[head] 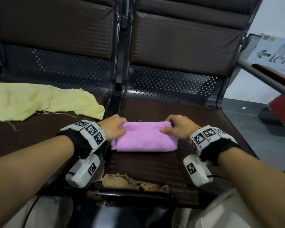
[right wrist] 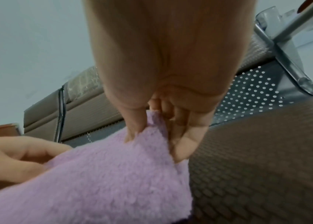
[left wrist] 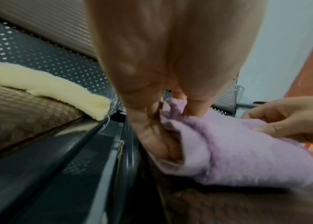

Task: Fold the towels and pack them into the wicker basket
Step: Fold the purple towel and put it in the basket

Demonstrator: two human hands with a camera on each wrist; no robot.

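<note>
My left hand (head: 114,128) and right hand (head: 178,128) pinch the far corners of the folded pink towel (head: 143,139) lying on the near seat surface (head: 155,167); soft, light and limp, it seems best gripped at corners.

Bench (head: 155,165): dark brown padded seats, front edge torn, perforated metal behind.
Backrests (head: 184,33): brown padded panels, side by side.
Armrest (head: 266,78): grey metal, at right.
Wall (head: 276,15): pale.
Floor (head: 240,119): grey.

Left hand (head: 114,127) fingers curled pinching, right hand (head: 179,127) likewise, forearms converging
</note>
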